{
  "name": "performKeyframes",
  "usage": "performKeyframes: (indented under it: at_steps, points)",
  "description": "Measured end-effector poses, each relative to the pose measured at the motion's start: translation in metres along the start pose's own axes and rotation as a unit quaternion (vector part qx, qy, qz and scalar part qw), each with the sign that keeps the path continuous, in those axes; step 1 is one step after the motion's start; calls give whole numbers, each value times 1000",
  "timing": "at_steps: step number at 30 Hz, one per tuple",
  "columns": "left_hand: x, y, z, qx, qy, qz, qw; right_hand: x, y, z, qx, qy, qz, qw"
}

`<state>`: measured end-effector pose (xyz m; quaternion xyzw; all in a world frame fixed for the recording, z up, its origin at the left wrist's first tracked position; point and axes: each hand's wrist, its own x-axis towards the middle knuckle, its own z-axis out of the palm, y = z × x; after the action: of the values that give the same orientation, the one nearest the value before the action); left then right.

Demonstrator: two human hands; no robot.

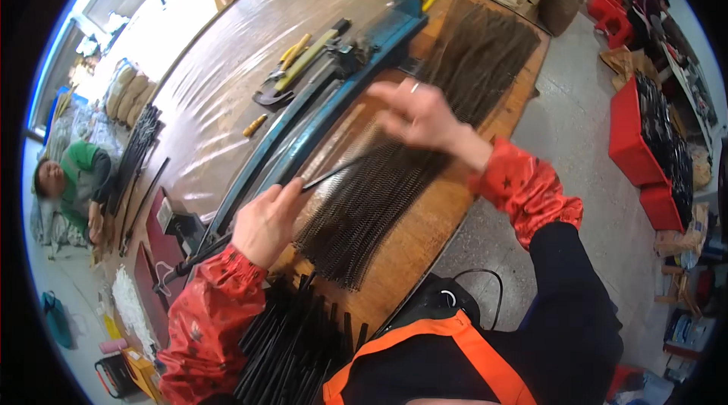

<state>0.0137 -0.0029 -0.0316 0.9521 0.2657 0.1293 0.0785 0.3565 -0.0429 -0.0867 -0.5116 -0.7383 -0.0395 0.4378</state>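
Note:
My left hand (265,224) is closed around a thin black rod (334,171), whose tip points up and to the right. My right hand (421,117) is slightly blurred, its fingers stretched toward the left with a gap between them and nothing visible in them. It hovers over a row of long dark coiled springs (371,200) laid side by side on the wooden table. Left of both hands runs a long blue metal jig (341,109) with a clamp-like block (350,56). A bundle of black tubes (292,344) lies below my left hand.
Yellow-handled pliers (292,52), a long yellow-green tool (309,56) and a small yellow-handled piece (255,126) lie beyond the jig. A co-worker in a green vest (80,170) sits at left, near more black rods (140,143). Red bins (633,136) stand at right.

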Motion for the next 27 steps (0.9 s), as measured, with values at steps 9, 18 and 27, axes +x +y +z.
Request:
performKeyframes:
  at_steps: [9, 18, 27]
  points:
    - [-26, -10, -53, 70, 10, -45, 996, -2, -56, 41, 16, -102, 97, 990]
    - [-83, -18, -84, 171, 44, -68, 982, -7, -74, 45, 285, -76, 136, 946]
    - [-119, -21, -84, 50, 29, -151, 987, 15, -117, 69, 382, -30, 137, 913]
